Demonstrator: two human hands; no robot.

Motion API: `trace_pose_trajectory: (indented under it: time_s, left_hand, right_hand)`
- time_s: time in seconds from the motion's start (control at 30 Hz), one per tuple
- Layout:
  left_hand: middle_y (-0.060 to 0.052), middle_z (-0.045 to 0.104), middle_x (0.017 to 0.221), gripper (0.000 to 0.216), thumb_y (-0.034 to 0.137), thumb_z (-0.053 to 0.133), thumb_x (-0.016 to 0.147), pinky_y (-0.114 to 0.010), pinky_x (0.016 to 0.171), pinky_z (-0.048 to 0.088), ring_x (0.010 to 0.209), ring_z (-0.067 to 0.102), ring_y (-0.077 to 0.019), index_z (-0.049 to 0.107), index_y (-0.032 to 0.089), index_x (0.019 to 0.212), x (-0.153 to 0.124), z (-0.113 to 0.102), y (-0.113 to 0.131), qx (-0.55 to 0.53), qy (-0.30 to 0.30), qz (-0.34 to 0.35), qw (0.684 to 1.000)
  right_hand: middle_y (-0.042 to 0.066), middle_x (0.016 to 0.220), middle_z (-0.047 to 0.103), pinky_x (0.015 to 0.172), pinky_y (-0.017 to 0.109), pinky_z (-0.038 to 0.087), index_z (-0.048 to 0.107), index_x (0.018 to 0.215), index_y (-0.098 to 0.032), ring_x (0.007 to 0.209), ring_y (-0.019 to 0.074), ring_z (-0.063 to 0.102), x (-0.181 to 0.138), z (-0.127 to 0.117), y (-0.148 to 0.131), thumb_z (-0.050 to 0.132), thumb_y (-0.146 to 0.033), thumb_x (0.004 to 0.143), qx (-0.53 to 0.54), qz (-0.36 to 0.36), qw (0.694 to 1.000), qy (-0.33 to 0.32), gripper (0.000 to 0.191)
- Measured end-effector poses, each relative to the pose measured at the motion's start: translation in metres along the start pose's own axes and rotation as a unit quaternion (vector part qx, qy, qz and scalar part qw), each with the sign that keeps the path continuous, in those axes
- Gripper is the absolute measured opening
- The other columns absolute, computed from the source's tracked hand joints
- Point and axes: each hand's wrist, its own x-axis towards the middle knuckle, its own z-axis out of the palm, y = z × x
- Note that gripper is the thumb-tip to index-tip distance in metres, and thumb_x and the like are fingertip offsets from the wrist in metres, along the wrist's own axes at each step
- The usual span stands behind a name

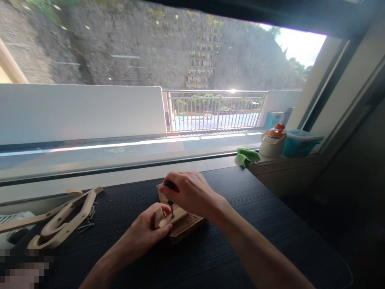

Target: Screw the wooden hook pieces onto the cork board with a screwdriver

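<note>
My right hand (195, 193) is closed around the dark handle of what looks like a screwdriver (171, 185). Its shaft points down at a light wooden piece (179, 215), where a dark screw seems to stand; the exact contact is too small to tell. With fingers and thumb, my left hand (146, 224) grips the curved end of that same wooden piece. Under it lies a rough brown wooden block (188, 230) on the black table (249, 224). At the left, curved wooden hooks (64, 218) with drilled holes lie beside several loose screws (87, 225).
A large window stands behind the table. On its sill are a green cloth (247, 156), a white container with an orange top (272, 142) and a teal box (300, 143). A white appliance (18, 224) sits at the left edge. The table's right edge slants toward me.
</note>
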Motion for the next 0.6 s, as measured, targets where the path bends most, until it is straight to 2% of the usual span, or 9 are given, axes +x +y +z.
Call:
trace_pose_trajectory:
  time_s: [0.13, 0.23, 0.3, 0.5, 0.6]
  left_hand:
    - [0.003, 0.055, 0.080, 0.026, 0.035, 0.054, 0.075, -0.023, 0.069, 0.041, 0.075, 0.050, -0.0142, 0.053, 0.018, 0.095, -0.001, 0.000, 0.002, 0.001, 0.003, -0.004, 1.000]
    - [0.003, 0.054, 0.079, 0.024, 0.035, 0.054, 0.075, -0.022, 0.069, 0.041, 0.074, 0.050, -0.0140, 0.054, 0.018, 0.093, -0.001, -0.001, 0.005, 0.009, 0.008, -0.010, 1.000]
    - [0.003, 0.054, 0.079, 0.025, 0.035, 0.054, 0.075, -0.022, 0.068, 0.041, 0.074, 0.050, -0.0142, 0.054, 0.019, 0.094, -0.001, -0.001, 0.005, 0.008, 0.007, -0.005, 1.000]
    - [0.003, 0.053, 0.078, 0.027, 0.037, 0.054, 0.074, -0.022, 0.066, 0.041, 0.072, 0.049, -0.0139, 0.055, 0.019, 0.094, 0.001, -0.001, 0.001, 0.002, 0.005, 0.002, 1.000]
    - [0.003, 0.054, 0.076, 0.027, 0.037, 0.055, 0.074, -0.021, 0.065, 0.041, 0.071, 0.049, -0.0136, 0.056, 0.019, 0.094, 0.000, -0.001, 0.002, -0.003, 0.008, 0.003, 1.000]
  right_hand:
    - [0.001, 0.089, 0.067, 0.066, 0.023, 0.033, 0.065, 0.098, -0.024, 0.080, 0.0121, 0.058, -0.003, -0.004, 0.000, 0.046, -0.031, 0.088, 0.045, -0.057, 0.997, -0.015, 0.022]
    - [0.002, 0.093, 0.067, 0.069, 0.022, 0.034, 0.065, 0.102, -0.022, 0.085, 0.0124, 0.059, -0.004, -0.007, 0.002, 0.044, -0.026, 0.088, 0.065, -0.073, 0.995, -0.024, 0.025]
    - [0.003, 0.091, 0.067, 0.068, 0.022, 0.034, 0.065, 0.102, -0.021, 0.083, 0.0128, 0.059, -0.003, -0.007, 0.005, 0.044, -0.027, 0.088, 0.067, -0.067, 0.995, -0.025, 0.026]
    - [0.003, 0.067, 0.063, 0.058, 0.024, 0.030, 0.065, 0.090, -0.016, 0.063, 0.0120, 0.054, 0.002, -0.004, 0.017, 0.045, -0.037, 0.088, 0.023, 0.011, 1.000, -0.008, 0.029]
    - [0.003, 0.069, 0.063, 0.059, 0.024, 0.028, 0.066, 0.089, -0.018, 0.065, 0.0121, 0.054, 0.000, -0.005, 0.011, 0.044, -0.035, 0.089, 0.000, 0.003, 1.000, -0.004, 0.028]
